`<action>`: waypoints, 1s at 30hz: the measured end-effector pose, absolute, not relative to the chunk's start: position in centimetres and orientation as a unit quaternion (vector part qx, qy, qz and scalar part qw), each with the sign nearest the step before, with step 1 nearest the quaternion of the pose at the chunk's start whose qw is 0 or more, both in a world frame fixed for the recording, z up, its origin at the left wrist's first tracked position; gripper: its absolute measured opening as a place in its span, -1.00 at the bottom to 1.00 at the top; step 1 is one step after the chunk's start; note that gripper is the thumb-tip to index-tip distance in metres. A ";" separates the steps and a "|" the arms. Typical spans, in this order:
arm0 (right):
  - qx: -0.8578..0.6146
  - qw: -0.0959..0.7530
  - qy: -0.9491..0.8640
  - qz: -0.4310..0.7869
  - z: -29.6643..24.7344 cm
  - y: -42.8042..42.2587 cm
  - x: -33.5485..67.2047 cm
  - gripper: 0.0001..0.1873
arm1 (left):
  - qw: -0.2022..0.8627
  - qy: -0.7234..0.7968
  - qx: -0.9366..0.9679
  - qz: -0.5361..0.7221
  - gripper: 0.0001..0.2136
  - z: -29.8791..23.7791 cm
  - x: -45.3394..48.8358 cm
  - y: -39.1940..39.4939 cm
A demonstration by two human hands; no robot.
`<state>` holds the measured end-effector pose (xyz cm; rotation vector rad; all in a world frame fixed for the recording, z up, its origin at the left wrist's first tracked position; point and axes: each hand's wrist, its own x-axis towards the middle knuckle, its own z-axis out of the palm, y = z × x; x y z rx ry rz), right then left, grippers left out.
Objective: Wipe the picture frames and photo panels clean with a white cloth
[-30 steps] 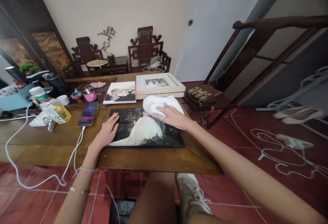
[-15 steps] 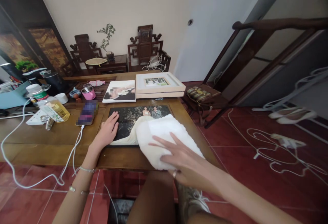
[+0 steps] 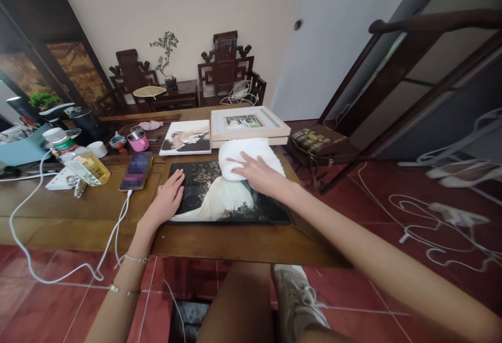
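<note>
The right hand [image 3: 262,173], fingers spread, rests on a white cloth [image 3: 253,147] over the photo panel [image 3: 223,196]; the left hand [image 3: 167,199], flat, gripping nothing, braces its near side. Even, gentle pressure suits wiping best.

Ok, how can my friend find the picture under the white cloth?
Find the big wooden table, then its near edge. There the left hand rests on a flat picture, and the right hand on a white cloth partly covering it. Unlike the white-edged picture and pale-framed picture behind, it's mostly black with a long cream dress.
</note>
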<state>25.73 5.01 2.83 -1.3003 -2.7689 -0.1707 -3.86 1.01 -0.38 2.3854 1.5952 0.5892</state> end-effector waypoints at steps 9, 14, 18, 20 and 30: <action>-0.383 0.062 -0.922 -0.002 0.5 -7.2 27.0 -0.36 | 0.095 0.544 0.806 0.213 -0.58 -0.7 -3.7 1.1; -0.368 0.052 -0.928 0.035 0.8 -8.9 27.6 -0.43 | 0.100 0.543 0.810 0.196 -0.56 -0.6 -3.8 1.1; -0.392 0.043 -0.916 0.069 3.5 -4.2 27.0 -0.26 | 0.109 0.543 0.810 0.192 -0.56 -0.4 -4.0 1.1; -0.421 0.019 -0.903 0.086 4.5 -0.9 26.4 -0.27 | 0.112 0.542 0.811 0.191 -0.55 -0.4 -4.1 1.1; -0.452 0.021 -0.886 0.099 4.6 3.5 26.3 -0.29 | 0.096 0.549 0.807 0.194 -0.56 -0.3 -3.9 0.9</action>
